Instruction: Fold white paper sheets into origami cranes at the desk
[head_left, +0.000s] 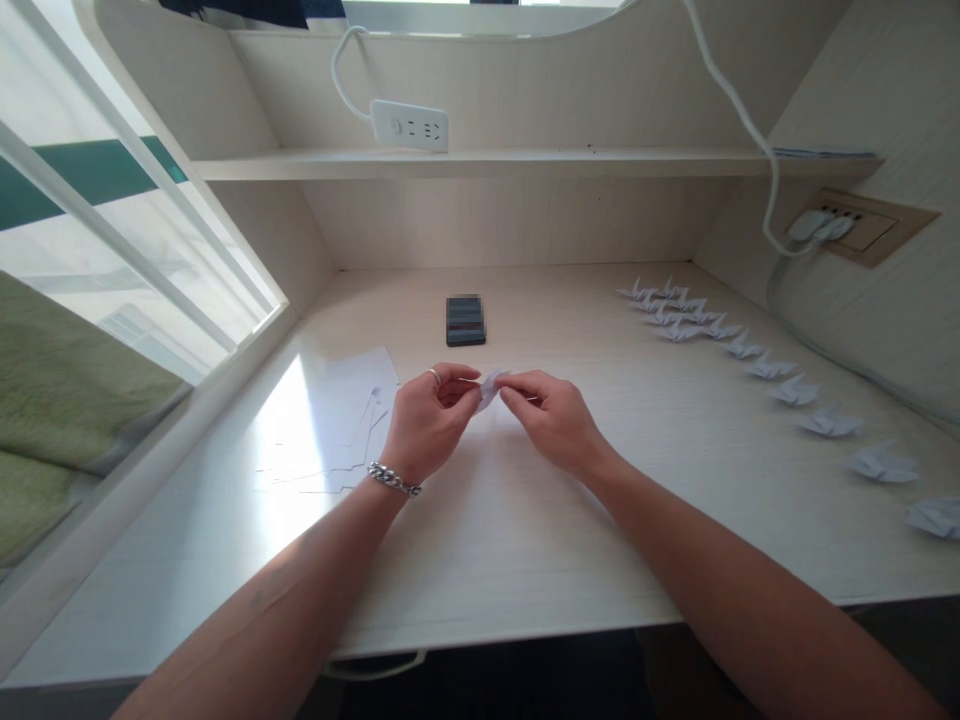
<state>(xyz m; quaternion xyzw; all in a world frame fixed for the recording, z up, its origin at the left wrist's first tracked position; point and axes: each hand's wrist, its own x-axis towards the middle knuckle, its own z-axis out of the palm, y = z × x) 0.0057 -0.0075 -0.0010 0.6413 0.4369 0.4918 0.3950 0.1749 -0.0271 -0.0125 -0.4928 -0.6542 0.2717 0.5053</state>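
Note:
My left hand (pixel 429 415) and my right hand (pixel 553 415) meet over the middle of the pale desk (pixel 480 540). Both pinch a small folded piece of white paper (pixel 491 385) between their fingertips, just above the desk top. The left hand wears a ring and a metal chain bracelet at the wrist. A loose stack of white paper sheets (pixel 330 420) lies flat to the left of my left hand.
A dark phone (pixel 466 320) lies behind the hands. Several folded white paper cranes (pixel 795 392) form a curved row along the right side. A power strip (pixel 409 125) rests on the shelf, its cable running to a wall socket (pixel 855 225) at right. A window is on the left.

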